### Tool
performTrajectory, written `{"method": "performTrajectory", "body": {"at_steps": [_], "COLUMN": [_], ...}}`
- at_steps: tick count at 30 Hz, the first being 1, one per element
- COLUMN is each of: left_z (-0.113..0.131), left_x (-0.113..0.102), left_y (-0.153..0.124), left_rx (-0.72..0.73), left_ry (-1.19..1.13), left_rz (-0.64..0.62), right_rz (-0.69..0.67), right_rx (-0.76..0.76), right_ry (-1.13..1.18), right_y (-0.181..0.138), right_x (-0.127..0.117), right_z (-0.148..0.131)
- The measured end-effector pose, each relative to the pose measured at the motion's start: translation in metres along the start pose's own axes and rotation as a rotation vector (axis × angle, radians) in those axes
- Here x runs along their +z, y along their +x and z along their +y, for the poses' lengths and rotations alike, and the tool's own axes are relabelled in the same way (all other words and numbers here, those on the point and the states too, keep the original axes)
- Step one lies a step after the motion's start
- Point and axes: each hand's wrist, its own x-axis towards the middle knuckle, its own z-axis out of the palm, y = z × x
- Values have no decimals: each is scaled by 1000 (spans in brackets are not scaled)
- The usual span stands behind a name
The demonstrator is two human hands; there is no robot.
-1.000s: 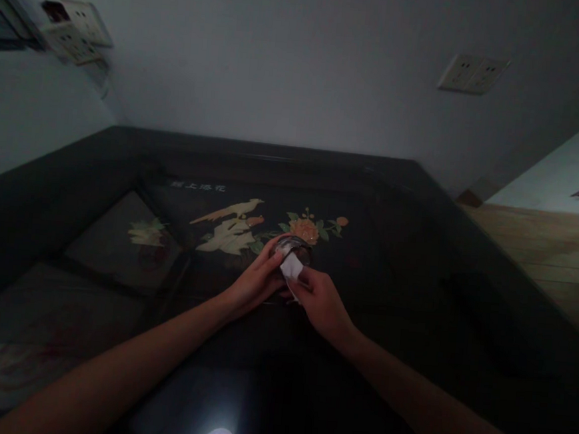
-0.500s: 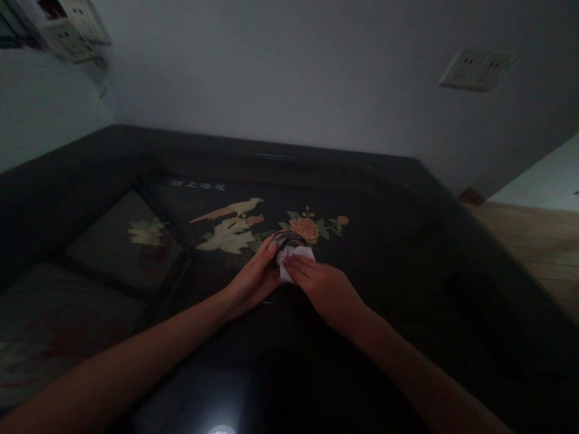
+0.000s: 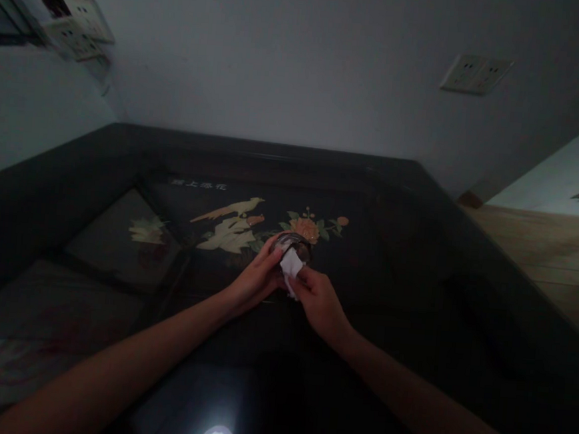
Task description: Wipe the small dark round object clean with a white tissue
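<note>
Cupped around a small glass (image 3: 294, 245), my left hand (image 3: 254, 282) steadies it on the dark table (image 3: 417, 254), just in front of the painted bird (image 3: 229, 224) and flower (image 3: 306, 230). Beside it, my right hand (image 3: 319, 301) keeps a pinching grip on a white tissue (image 3: 290, 265), pressed against the glass's near side.

A short line of pale characters (image 3: 198, 184) stood on the dark table (image 3: 417, 254), above the bird picture (image 3: 229, 222), but it was too blurred to read.

Dim home, lacquered table (image 3: 420, 207), wall sockets (image 3: 474, 73)
</note>
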Motion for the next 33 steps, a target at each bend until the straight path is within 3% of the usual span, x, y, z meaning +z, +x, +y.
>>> {"method": "performTrajectory", "body": {"at_steps": [4, 12, 15, 17, 23, 29, 31, 33], "left_z": [1, -1, -1, 0, 2, 0, 0, 0], "left_x": [1, -5, -5, -4, 1, 2, 2, 2], "left_y": [-1, 6, 6, 5, 0, -2, -2, -2], "left_rx": [-6, -31, -59, -68, -16, 2, 6, 9], "left_ry": [-2, -140, -168, -157, -69, -7, -12, -17], "left_rz": [11, 37, 56, 55, 11, 0, 4, -1], "right_rz": [23, -291, -302, -300, -255, -124, -63, -35], "right_rx": [-4, -471, -543, -532, -312, 179, 233, 228], "right_ry": [73, -809, -1048, -1076, -680, 76, 333, 429], "right_y": [-1, 13, 18, 18, 11, 9, 8, 7], "right_x": [3, -35, -46, -47, -35, -15, -9, -5], "right_z": [2, 8, 6, 5, 1, -1, 0, 1]}}
